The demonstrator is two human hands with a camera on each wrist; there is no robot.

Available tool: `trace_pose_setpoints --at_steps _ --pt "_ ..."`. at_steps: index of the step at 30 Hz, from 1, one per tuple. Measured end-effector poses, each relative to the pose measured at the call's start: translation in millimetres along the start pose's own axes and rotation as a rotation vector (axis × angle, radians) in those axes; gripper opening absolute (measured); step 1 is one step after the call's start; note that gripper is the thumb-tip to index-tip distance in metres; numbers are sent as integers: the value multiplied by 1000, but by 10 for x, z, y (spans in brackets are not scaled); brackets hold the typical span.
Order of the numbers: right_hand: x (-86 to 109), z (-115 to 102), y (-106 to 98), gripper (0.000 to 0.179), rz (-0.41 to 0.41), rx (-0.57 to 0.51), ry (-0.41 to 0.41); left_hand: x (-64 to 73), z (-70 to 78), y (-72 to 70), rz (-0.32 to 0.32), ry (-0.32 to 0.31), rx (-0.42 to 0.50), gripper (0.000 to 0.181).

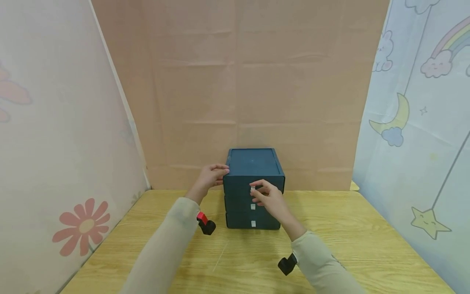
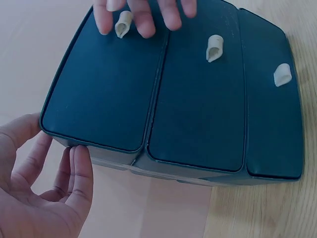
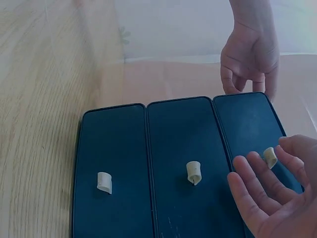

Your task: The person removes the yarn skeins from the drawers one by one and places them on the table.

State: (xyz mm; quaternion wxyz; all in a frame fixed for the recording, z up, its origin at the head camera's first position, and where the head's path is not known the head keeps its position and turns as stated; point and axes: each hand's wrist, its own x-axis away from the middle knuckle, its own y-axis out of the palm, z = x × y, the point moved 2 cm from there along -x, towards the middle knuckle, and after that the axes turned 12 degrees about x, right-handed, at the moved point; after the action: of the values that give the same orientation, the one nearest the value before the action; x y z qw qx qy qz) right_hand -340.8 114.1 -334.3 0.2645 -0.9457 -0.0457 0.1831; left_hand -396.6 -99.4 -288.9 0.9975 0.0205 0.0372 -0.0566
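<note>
The left grip (image 1: 207, 179), loosely spread, touches the blue three-drawer cabinet (image 1: 238, 196), while the right grip (image 1: 269, 198) half-curls at its top pull tab (image 3: 270, 157), whether pinching I cannot tell.

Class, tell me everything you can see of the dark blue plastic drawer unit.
The dark blue, plastic-looking drawer unit stands upright on a yellowish wood-grain table. It has a flat, rimmed top and three stacked drawers, apparently shut, each with a small whitish loop tab. A bare left hand touches its upper left edge; a right hand is around the top tab, contact unclear.
</note>
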Motion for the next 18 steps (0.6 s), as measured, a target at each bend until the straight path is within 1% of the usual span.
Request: trace_pose_setpoints --at_steps 3,9,14,18 --pt "-33 9 33 24 31 -3 -2 -43 -22 -34 8 -35 27 27" --pt "-79 3 66 21 99 -11 10 -118 -22 -75 -4 -79 49 26" --pt "-126 17 92 18 121 -38 15 -166 3 -97 -8 -119 71 27" --pt "-157 29 113 18 124 -52 17 -189 8 -116 -9 -131 67 27"
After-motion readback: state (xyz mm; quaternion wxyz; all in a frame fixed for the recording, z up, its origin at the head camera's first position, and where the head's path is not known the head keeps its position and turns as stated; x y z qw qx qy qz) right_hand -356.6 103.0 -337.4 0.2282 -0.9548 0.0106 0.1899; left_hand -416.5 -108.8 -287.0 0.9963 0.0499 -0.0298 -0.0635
